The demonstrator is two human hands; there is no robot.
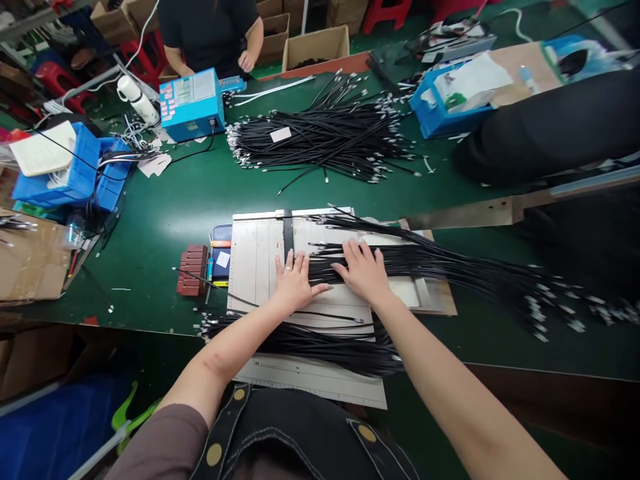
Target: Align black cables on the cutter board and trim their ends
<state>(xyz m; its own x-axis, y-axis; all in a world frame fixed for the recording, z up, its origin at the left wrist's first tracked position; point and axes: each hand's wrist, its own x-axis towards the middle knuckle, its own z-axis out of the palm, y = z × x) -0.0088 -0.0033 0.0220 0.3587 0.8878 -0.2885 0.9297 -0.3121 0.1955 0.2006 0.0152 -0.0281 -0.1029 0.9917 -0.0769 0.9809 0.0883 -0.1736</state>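
Note:
My right hand (pixel 364 270) lies flat, fingers spread, on a bundle of black cables (pixel 425 260) with metal-tipped ends. The bundle crosses a pale ruled cutting board (pixel 255 257) and fans out over the table to the right. At the cables' left ends, my left hand (pixel 295 283) rests open on the board, fingertips near a black stop bar (pixel 289 233). A second bundle of black cables (pixel 320 343) lies along the board's near side, below both hands. A long metal blade arm (pixel 463 215) sticks out to the right beyond the board.
A large cable pile (pixel 320 137) covers the table's far side. Left of the board sit a brown block (pixel 193 270) and small tools. A blue machine (pixel 193 105) and blue bins (pixel 63 173) stand farther left. Across the table is a person (pixel 213 33); a black roll (pixel 550 127) lies right.

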